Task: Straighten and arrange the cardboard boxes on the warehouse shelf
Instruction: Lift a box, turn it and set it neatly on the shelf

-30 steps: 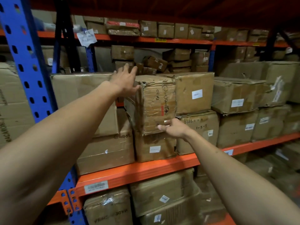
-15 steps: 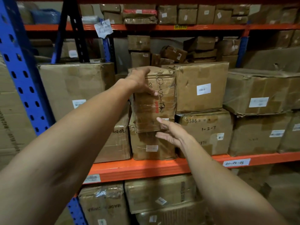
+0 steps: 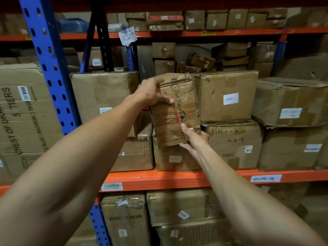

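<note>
Two bare forearms reach from the bottom corners of the frame toward its centre, where we hold a worn taped box with handwriting on its face. Our left hand clasps its upper left corner, thumb over the top edge and fingers curled onto the front; our right hand cups the lower right corner from beneath, thumb pressed against the front. It sits tilted atop a lower box on the orange shelf beam, beside a larger labelled box at its right. Farther back, upper centre, small boxes lie jumbled on another rack.
</note>
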